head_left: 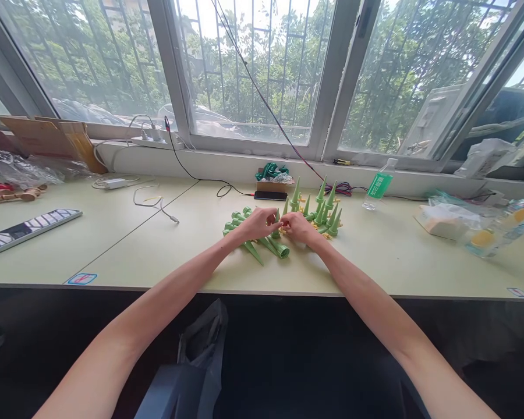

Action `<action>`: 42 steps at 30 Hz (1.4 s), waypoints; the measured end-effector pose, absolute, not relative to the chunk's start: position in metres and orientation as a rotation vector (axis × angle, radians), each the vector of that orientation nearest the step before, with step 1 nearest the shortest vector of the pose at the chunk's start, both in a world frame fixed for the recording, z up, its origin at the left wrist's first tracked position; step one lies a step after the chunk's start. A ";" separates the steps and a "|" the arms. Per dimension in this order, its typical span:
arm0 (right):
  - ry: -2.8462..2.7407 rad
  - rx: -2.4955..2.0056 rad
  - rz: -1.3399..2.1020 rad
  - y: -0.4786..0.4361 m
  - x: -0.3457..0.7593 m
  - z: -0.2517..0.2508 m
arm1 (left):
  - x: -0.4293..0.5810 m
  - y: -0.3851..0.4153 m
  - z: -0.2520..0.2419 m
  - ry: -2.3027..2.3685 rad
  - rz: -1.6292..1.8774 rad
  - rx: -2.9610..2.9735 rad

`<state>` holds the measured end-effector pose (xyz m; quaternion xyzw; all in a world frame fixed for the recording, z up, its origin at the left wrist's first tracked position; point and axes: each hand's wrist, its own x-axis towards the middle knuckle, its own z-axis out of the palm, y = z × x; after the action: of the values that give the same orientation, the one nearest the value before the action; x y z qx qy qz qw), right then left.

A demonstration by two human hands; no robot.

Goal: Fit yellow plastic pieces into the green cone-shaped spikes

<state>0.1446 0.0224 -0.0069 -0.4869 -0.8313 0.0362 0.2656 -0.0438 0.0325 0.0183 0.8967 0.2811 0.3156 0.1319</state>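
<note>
green cone [276,231] at centre of the worktop, near the middle of the front half, tip up, between the two hands. left hand [262,223] closed in a narrow grip on it, thumb and fingers bent about the cone. right hand [297,226] just beside, fingertips drawn together and meeting the left's; whether they pinch some small part, cannot tell, fingers cover the spot.

just left of the hands: a heap of lying green cones [237,220], overlapping. toward the near edge, a loose cone [254,252] with its point facing the viewer's side, and beside it one with a ribbed open end [283,251] turned to the front.

right of the hands and behind: a cluster of upright cones [321,210], yellow pieces [332,235] showing low among them.

farther back: dark phone [271,196] lying flat, a small box [272,186] behind it with dark green items [273,171] on top. clear bottle with green label [379,185] to the right, tilted in view.

far right: a white packet [443,220], next to it a clear bottle with yellow print [491,235].

left side: white cable [159,205], flat tablet-like device [30,230]. pale worktop [367,262] beneath all; windows [253,75] along the back, bars and foliage beyond.
</note>
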 end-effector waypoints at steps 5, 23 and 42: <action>-2.220 -1.367 0.077 0.020 0.142 -0.004 | -0.044 0.031 0.019 0.826 0.919 2.616; -2.230 -1.335 0.156 0.015 0.144 -0.001 | -0.044 0.033 0.017 0.894 0.920 2.670; -2.198 -1.439 0.103 0.016 0.141 -0.001 | -0.043 0.036 0.015 0.925 0.946 2.618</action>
<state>0.1410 0.0158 -0.0011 -0.5294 -0.8087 0.0380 0.2536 -0.0431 0.0358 0.0149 0.8877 0.3136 0.3207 0.1041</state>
